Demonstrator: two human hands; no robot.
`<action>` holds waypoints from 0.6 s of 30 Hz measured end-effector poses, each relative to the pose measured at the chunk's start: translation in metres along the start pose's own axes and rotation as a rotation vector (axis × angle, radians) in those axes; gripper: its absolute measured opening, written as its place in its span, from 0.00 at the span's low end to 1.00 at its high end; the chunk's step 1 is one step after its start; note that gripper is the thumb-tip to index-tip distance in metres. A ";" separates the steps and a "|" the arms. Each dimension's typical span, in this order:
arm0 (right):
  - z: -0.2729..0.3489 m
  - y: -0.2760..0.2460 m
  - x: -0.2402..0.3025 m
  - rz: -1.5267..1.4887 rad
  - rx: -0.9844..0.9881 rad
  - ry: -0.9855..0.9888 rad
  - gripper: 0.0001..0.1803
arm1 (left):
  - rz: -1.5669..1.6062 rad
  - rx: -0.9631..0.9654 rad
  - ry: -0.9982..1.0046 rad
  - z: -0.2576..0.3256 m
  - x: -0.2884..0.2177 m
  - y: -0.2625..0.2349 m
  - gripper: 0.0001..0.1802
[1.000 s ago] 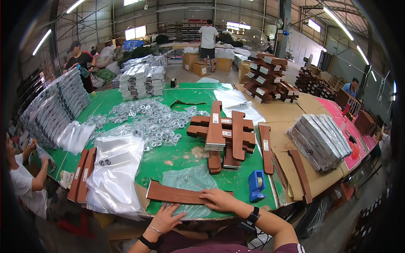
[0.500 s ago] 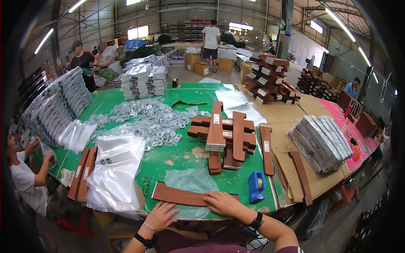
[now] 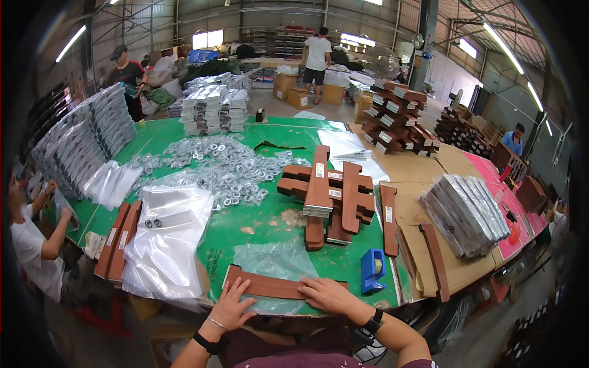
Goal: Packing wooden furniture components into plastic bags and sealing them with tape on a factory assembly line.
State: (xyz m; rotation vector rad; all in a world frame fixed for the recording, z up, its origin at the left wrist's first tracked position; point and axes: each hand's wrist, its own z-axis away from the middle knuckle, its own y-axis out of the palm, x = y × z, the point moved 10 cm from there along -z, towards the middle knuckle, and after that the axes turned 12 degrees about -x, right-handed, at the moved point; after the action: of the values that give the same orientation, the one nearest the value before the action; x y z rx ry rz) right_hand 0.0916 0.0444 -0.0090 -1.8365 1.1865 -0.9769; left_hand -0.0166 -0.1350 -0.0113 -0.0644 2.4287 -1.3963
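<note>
A flat, brown wooden piece (image 3: 270, 286), slightly curved, lies crosswise at the table's near edge. Beneath it a clear plastic bag (image 3: 276, 260) spreads over the green tabletop. My left hand (image 3: 232, 303) rests with spread fingers on the piece's left part, one finger reaching toward its far edge. On the right end lies my right hand (image 3: 328, 295), fingers stretched over the wood and partly covering it. Neither hand visibly grips it. Just right of my right hand stands a blue tape dispenser (image 3: 372, 271).
Clear plastic sleeves (image 3: 164, 257) lie left, beside two brown pieces (image 3: 121, 236). Ahead are a crossed stack of brown pieces (image 3: 350, 196) and scattered small bagged rings (image 3: 227, 172). Wrapped bundles (image 3: 466, 214) sit on cardboard at right. A co-worker (image 3: 37, 245) is at left.
My left hand has moved up from the near edge of the wooden piece onto its top. My right hand stays at the right end. The view has shifted slightly.
</note>
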 end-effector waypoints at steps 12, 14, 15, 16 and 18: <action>0.011 -0.004 0.001 0.061 0.089 0.062 0.43 | 0.005 -0.080 0.005 0.006 -0.001 -0.008 0.33; 0.013 -0.005 0.006 0.070 0.120 0.048 0.47 | 0.022 -0.098 -0.003 0.006 -0.001 -0.009 0.34; 0.016 -0.004 0.007 0.080 0.138 0.040 0.48 | 0.023 -0.097 -0.004 0.006 -0.002 -0.010 0.34; 0.018 -0.002 0.008 0.089 0.157 0.033 0.50 | 0.036 -0.113 -0.042 0.004 -0.001 -0.013 0.34; 0.020 -0.002 0.010 0.095 0.162 0.035 0.49 | 0.050 -0.128 -0.082 0.003 0.002 -0.016 0.35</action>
State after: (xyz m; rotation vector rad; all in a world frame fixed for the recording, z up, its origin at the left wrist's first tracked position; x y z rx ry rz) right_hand 0.1130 0.0389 -0.0144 -1.6282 1.1695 -1.0241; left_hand -0.0192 -0.1458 0.0005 -0.0898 2.4325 -1.1921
